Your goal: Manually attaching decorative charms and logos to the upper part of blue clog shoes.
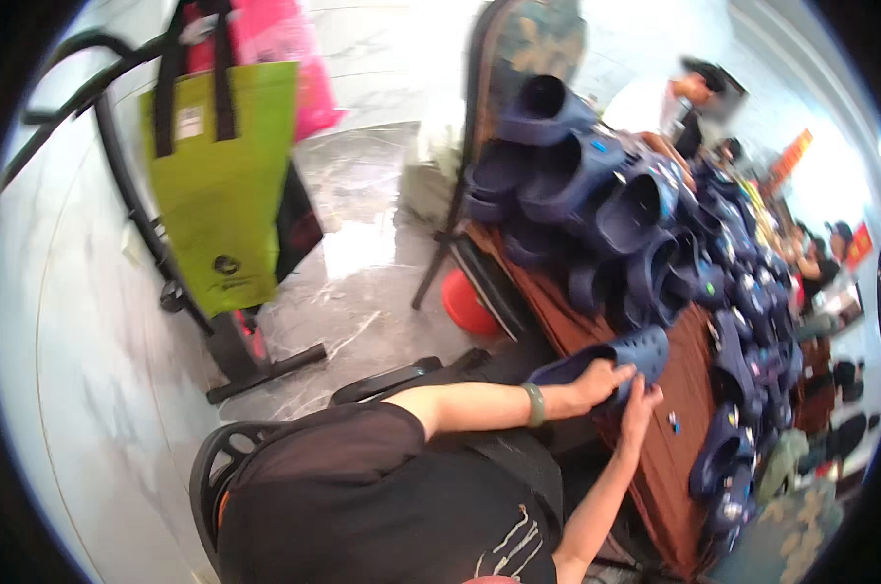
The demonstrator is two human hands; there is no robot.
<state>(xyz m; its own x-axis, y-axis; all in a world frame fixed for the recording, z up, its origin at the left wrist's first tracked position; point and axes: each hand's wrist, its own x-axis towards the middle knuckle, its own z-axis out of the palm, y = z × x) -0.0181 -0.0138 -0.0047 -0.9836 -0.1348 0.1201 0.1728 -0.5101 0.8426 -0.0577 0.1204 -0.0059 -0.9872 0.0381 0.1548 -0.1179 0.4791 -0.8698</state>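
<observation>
A dark blue perforated clog (627, 352) lies at the near edge of a brown table (676, 457). My left hand (601, 380), with a green bangle on its wrist, grips the clog's side. My right hand (641, 407) touches the same clog from below, fingers curled against its toe end. Beyond it, a large heap of dark blue clogs (606, 190) is stacked along the table. A small loose charm (672, 420) lies on the table just right of my right hand.
A green tote bag (221, 180) and a pink bag (285, 49) hang on a black rack at the left. A red stool (468, 307) stands under the table. Other people (684, 97) sit further along the table. The floor is grey marble.
</observation>
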